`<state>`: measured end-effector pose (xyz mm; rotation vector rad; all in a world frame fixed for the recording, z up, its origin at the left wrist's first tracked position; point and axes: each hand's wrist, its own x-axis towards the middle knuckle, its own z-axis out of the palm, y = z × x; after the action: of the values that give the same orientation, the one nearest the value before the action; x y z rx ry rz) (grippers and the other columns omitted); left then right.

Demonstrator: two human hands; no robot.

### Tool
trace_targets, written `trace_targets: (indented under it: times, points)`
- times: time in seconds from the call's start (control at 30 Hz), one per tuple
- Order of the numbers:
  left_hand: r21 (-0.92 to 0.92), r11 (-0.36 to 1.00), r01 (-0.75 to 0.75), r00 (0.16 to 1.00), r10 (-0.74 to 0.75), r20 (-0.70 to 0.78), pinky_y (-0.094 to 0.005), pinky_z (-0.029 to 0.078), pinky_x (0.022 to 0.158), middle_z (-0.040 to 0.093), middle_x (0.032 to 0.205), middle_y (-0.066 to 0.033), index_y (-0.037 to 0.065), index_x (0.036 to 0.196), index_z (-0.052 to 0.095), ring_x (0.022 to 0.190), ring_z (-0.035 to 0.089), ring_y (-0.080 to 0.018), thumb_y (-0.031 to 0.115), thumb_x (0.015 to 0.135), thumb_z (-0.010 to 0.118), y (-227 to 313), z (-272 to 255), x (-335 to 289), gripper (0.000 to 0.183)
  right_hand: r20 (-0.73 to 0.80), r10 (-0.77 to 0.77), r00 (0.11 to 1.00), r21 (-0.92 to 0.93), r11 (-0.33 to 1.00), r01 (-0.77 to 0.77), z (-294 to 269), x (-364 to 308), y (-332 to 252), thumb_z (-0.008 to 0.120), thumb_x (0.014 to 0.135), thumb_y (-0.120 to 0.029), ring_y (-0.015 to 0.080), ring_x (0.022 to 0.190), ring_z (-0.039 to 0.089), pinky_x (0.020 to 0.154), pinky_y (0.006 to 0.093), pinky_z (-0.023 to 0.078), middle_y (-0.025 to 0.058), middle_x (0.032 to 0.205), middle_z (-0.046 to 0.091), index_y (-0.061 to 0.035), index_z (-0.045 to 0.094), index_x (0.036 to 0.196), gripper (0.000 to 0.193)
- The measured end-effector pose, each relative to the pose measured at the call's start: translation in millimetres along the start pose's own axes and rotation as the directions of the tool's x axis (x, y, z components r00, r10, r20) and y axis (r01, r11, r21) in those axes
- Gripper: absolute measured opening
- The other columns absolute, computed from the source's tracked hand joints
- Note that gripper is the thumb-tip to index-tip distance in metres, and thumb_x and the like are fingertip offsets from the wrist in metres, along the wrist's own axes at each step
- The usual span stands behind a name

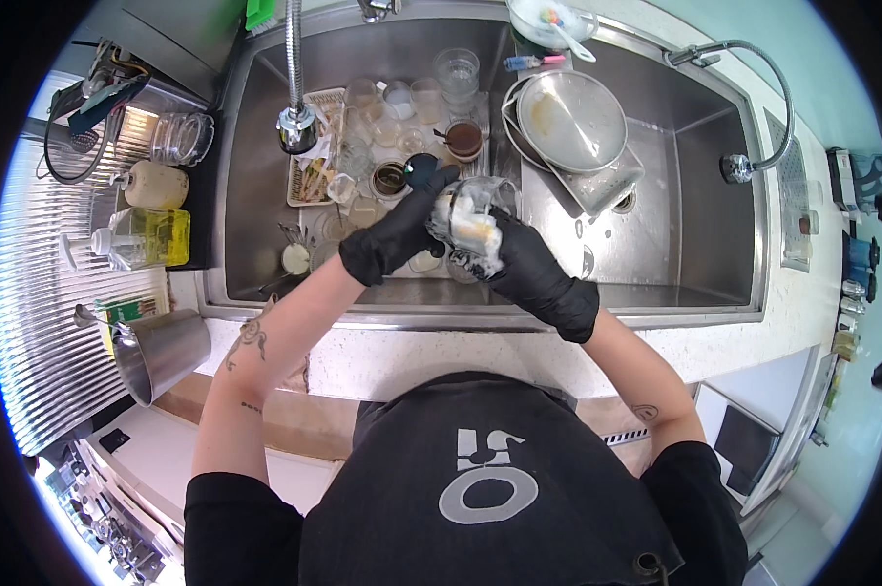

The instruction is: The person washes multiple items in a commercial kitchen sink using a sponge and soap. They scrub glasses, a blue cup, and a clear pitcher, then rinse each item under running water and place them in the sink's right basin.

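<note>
Both my hands wear black gloves and meet above the divider between the two sink basins. My left hand [402,223] is closed around the side of a clear glass vessel [501,192], whose rim shows between the hands. Against it, my right hand [541,275] presses a white, foam-covered sponge [472,230], its fingers partly hidden by suds. Beneath and beyond my hands, the left basin holds several clear cups [426,98], a cup with brown residue [463,140] and a dark-filled glass [388,179].
A cream basket [299,181] with scraps stands in the left basin, under a hanging spray tap [296,127]. Round metal pans [573,119] lean in the right basin. Yellow soap bottle [158,237] and steel pitcher [163,354] stand left; a bowl with a brush [539,21] sits behind.
</note>
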<state>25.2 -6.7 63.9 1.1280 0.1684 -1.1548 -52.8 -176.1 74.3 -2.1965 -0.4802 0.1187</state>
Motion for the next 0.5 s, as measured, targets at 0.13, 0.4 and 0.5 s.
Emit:
trace_targets:
  times: [0.13,0.4,0.5]
  points:
    - [0.575,0.604,-0.552,0.716,0.696,-0.044,-0.0271,0.042,0.066,0.052,0.097,-0.0050,0.009,0.115,0.043,0.086,0.050,-0.0118,0.053,0.084,0.036,-21.5,13.7,1.7,0.054,0.139,0.464,0.875,0.855,0.390,-0.342,-9.2,8.0,-14.1,0.059,0.081,-0.017,0.0114,0.086,0.055,0.075,0.0249,0.044,0.0024,0.096,0.058,-0.0037,0.051,0.107,0.030]
    - [0.074,0.987,-0.143,0.989,0.146,-0.038,-0.0197,0.033,0.038,0.051,0.068,0.0034,0.014,0.101,0.045,0.052,0.046,-0.0052,0.055,0.082,0.039,-8.8,9.4,5.5,0.045,-0.113,0.177,0.978,0.395,0.911,-0.119,3.5,-2.2,-1.3,0.063,0.077,-0.016,0.0109,0.086,0.055,0.076,0.0254,0.044,0.0034,0.096,0.058,-0.0046,0.052,0.108,0.034]
    - [0.324,0.873,-0.366,0.891,0.428,-0.148,-0.0194,0.033,0.039,0.050,0.075,0.0013,0.014,0.104,0.044,0.056,0.047,-0.0049,0.045,0.086,0.039,-15.8,18.1,2.7,0.036,0.142,0.559,0.817,0.862,0.336,-0.380,-7.2,1.5,-9.2,0.063,0.078,-0.021,0.0095,0.083,0.055,0.069,0.0241,0.045,0.0009,0.094,0.058,-0.0058,0.053,0.107,0.034]
